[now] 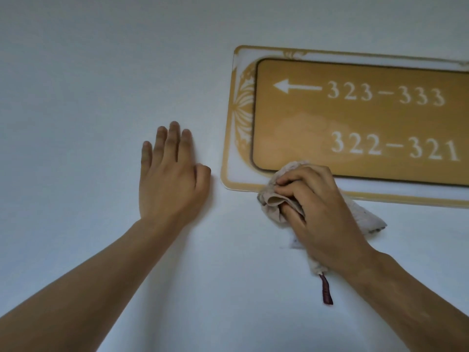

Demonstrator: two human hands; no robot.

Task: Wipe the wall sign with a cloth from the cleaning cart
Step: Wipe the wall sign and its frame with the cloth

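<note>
The wall sign [355,118] hangs on a pale wall [88,72]. At its lower-left border the right hand [319,207] clenches the bunched cloth [272,199]; the left hand [170,174] lies flat, fingers spread, left of the sign. Advice: press evenly, sweeping rightward along the border. The sign's right end is cut off; the cart is unseen.
</note>
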